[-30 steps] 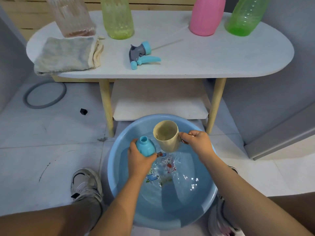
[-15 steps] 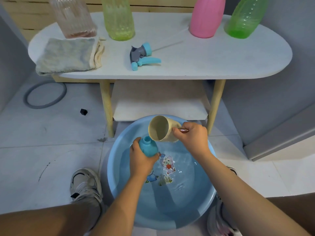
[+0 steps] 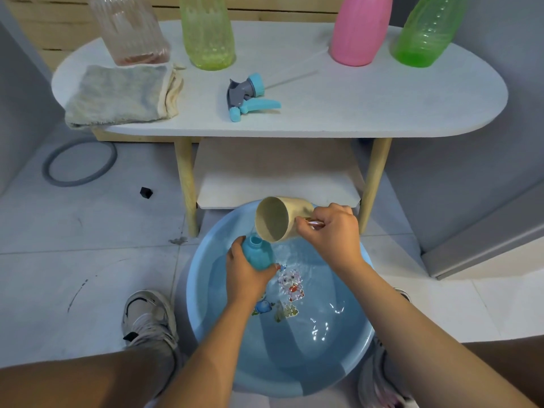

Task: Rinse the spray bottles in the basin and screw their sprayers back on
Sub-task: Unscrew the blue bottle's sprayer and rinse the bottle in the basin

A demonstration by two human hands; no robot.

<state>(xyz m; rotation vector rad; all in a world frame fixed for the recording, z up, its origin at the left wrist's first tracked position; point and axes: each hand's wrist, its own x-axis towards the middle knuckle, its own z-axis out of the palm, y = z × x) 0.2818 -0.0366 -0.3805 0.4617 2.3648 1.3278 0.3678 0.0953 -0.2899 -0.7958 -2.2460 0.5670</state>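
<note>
My left hand [image 3: 245,272] grips a small blue spray bottle [image 3: 259,252] with its sprayer off, neck open and upward, over the blue basin [image 3: 206,313] of water. Just above it my right hand [image 3: 332,234] holds a beige cup [image 3: 278,222] by its handle, tipped sideways with its mouth toward the bottle's neck. A thin trickle of water seems to run from the rim. The blue and grey sprayer [image 3: 248,95] lies on the white table [image 3: 382,107].
Four other bottles stand at the table's back: clear [image 3: 129,28], yellow-green [image 3: 207,30], pink [image 3: 357,28], green [image 3: 426,30]. A folded cloth [image 3: 120,94] lies at the table's left. My shoes [image 3: 148,318] flank the basin. A grey ring [image 3: 79,163] lies on the floor.
My right hand lifted the cup out of the water and tipped it further toward the bottle's neck. My left hand kept the bottle nearly in place.
</note>
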